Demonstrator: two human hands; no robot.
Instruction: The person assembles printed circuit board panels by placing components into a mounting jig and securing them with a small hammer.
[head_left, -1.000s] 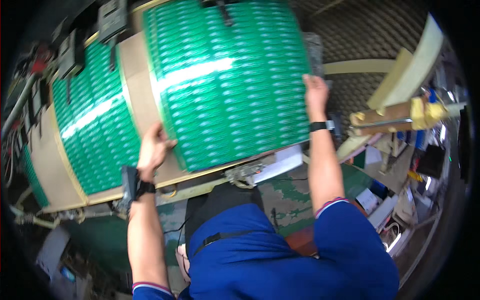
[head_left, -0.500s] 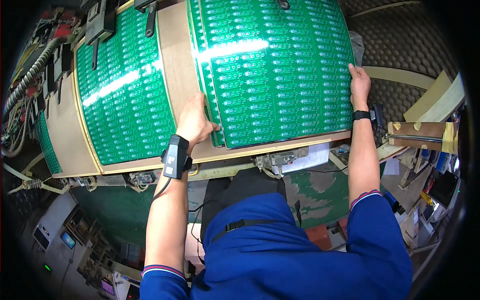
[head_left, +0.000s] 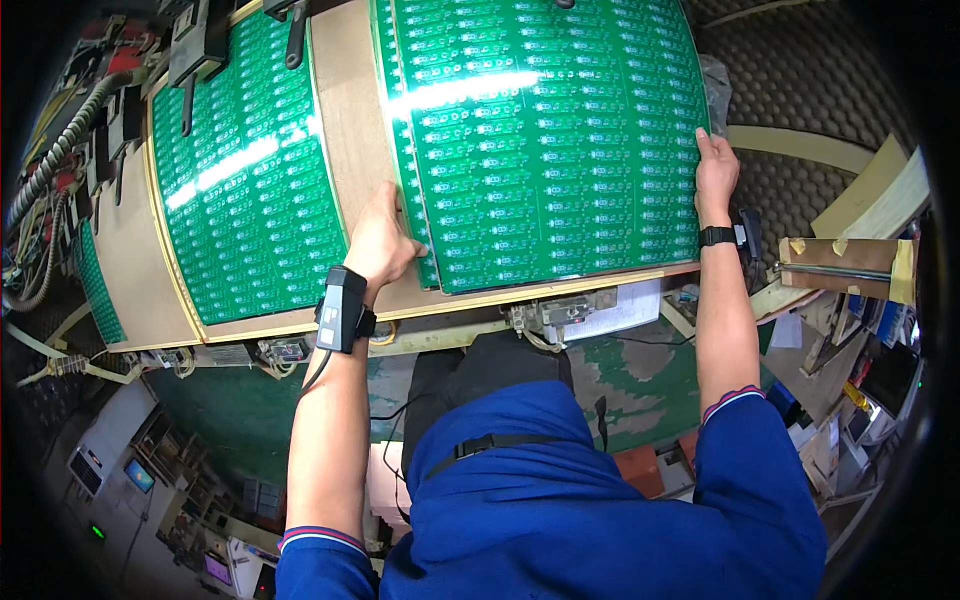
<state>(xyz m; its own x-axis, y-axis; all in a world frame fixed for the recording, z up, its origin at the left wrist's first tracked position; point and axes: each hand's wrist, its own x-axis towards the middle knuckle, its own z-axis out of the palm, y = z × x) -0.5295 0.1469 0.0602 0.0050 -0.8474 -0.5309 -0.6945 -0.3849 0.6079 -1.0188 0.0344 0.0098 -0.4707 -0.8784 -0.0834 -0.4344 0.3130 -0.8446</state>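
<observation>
A large green circuit board panel [head_left: 560, 160], printed with rows of small white markings, lies between my hands. Its left edge sits a little in from the edge of another green panel [head_left: 428, 270] underneath. My left hand [head_left: 383, 242] is at the left edges of both, thumb reaching over toward the upper one and fingers along the side. At the far edge on the right, my right hand [head_left: 715, 172] grips the upper panel, its fingertips partly hidden by the rim. Both panels rest on a brown board [head_left: 350, 100].
Another green panel [head_left: 250, 190] lies to the left on the same bench, under black clamp handles [head_left: 296, 40]. Ribbed hoses [head_left: 60, 140] run along the far left. Dark bumpy matting [head_left: 800, 80] and a taped cardboard piece [head_left: 850, 268] are at the right.
The upper panel has shifted slightly left, so its left edge lies nearer the edge of the panel below. Both my hands have moved a little left with it.
</observation>
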